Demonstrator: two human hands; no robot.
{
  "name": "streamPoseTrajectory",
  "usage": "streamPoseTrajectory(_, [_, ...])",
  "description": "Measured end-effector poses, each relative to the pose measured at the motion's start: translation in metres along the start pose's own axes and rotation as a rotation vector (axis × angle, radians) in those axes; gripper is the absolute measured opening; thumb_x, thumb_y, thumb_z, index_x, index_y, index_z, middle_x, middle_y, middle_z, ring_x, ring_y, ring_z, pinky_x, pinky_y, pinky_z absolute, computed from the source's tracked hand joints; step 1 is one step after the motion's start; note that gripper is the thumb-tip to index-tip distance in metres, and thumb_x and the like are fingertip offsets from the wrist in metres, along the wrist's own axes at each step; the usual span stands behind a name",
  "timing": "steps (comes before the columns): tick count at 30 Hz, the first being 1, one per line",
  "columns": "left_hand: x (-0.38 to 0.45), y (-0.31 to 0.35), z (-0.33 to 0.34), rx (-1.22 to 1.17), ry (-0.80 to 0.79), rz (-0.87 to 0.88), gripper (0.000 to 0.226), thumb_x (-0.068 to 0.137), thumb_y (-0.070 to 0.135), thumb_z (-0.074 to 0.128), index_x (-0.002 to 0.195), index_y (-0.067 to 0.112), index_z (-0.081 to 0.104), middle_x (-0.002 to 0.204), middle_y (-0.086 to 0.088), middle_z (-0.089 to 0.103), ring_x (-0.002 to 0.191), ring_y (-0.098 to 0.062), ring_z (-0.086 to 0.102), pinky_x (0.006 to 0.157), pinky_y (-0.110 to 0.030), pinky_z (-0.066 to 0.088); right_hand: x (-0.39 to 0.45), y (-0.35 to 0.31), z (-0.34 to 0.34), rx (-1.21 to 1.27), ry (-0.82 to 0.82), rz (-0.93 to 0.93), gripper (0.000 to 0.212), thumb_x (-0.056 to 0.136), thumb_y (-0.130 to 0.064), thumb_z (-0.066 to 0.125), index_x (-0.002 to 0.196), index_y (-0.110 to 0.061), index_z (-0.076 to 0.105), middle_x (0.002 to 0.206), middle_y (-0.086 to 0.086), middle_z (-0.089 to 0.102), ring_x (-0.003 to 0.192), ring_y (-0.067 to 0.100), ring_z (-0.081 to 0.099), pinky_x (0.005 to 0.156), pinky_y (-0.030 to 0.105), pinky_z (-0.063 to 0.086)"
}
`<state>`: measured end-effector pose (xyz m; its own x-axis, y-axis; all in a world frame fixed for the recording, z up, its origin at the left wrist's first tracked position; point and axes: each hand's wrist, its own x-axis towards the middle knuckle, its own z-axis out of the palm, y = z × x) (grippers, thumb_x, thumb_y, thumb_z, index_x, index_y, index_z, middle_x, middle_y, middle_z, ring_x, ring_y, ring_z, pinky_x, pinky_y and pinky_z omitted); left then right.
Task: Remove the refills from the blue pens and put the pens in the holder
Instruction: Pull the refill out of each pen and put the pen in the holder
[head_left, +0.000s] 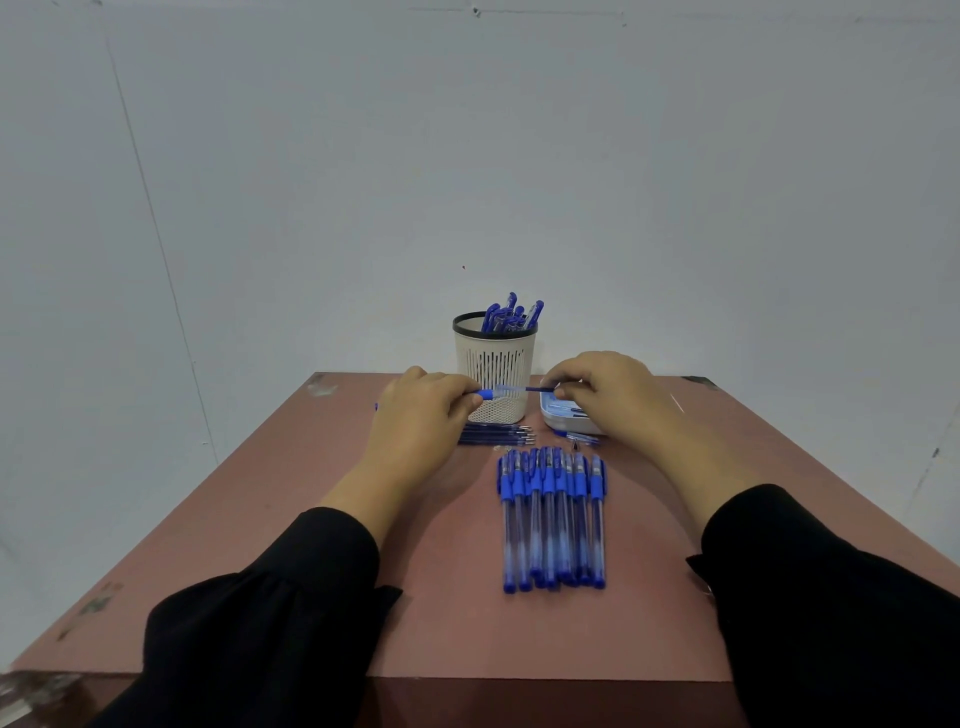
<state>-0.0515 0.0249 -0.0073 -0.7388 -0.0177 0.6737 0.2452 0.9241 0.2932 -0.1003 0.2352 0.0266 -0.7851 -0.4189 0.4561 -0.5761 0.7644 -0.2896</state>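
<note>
The left hand (421, 410) pinches the blue grip end of a clear-barrelled pen (493, 393), held level above the far part of the tabletop (311, 519); the right hand (608, 395) pinches the dark refill (540, 388) protruding from the barrel's open end, an arrangement judged suited to drawing it straight out. The pen spans between both hands, directly before the slotted pen holder (494, 364), which already contains several blue pens. Extracted refills (496, 434) lie beside the holder's base, under the left hand. A shallow white tray (553, 415) sits beneath the right hand. A row of unprocessed pens (553, 519) lies toward the near edge.
</note>
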Motion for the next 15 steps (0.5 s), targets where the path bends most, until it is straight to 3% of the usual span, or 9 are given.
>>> streamPoseTrajectory(15, [-0.0005, -0.0003, -0.0002, 0.008, -0.004, -0.007, 0.023, 0.096, 0.034, 0.048, 0.104, 0.025, 0.068, 0.088, 0.008, 0.068, 0.081, -0.014, 0.041, 0.072, -0.031, 0.034, 0.001, 0.0039, 0.0019, -0.01, 0.01, 0.014, 0.022, 0.093, -0.017, 0.058, 0.106, -0.027, 0.072, 0.109, -0.006, 0.068, 0.104, 0.014, 0.058, 0.091, 0.037, 0.043])
